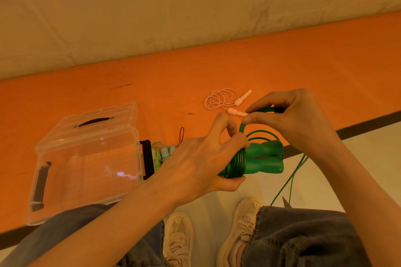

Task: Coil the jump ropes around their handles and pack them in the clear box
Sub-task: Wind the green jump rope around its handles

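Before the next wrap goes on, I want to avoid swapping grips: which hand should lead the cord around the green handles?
The right hand: it already pinches the loose green cord above the green handles. The left hand grips the wound coils and steadies the bundle.

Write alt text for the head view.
A person's left hand holds two green handles while the right hand winds the green rope around them. On the orange table sit an open clear box and a pink jump rope.
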A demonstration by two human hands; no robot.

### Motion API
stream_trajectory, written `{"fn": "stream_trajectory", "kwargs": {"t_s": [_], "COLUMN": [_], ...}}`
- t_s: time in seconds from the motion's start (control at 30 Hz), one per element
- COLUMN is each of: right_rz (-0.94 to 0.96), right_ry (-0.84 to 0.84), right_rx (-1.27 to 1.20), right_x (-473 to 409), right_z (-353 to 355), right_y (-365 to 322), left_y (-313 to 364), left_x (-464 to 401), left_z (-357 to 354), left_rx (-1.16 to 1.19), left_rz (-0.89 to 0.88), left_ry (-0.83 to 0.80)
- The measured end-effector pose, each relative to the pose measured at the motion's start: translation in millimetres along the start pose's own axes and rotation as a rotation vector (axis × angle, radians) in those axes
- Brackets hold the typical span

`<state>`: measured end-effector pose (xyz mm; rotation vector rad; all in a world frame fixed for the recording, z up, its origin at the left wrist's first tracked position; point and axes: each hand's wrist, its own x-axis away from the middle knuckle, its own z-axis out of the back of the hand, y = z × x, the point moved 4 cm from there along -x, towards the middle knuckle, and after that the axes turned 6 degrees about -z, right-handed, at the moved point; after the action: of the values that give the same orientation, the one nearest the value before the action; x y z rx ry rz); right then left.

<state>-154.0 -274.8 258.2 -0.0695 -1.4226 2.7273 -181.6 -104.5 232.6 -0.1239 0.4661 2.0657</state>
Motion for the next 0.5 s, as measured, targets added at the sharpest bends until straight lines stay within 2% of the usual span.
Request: {"fn": "stream_trajectory", "kwargs": {"t_s": [0.23, 0.37, 0.5], "right_rz": [-0.002, -0.037, -0.051], "right_ry": [-0.073, -0.099, -0.224], "right_rx": [-0.004, -0.010, -0.057], "right_x": [0.3, -1.9, -3.1], "right_z": [-1.6, -3.2, -2.2], "right_y": [0.2, 3.5, 9.4], "left_y": [3.5, 4.8, 7.3], "left_x": [1.3, 1.0, 1.7], "left_z": [-2.5, 2.1, 5.9], "left_rx": [0.014, 0.042, 0.119], "left_rz": [-0.108, -0.109, -0.130], "left_ry": [0.025, 0.043, 0.067]}}
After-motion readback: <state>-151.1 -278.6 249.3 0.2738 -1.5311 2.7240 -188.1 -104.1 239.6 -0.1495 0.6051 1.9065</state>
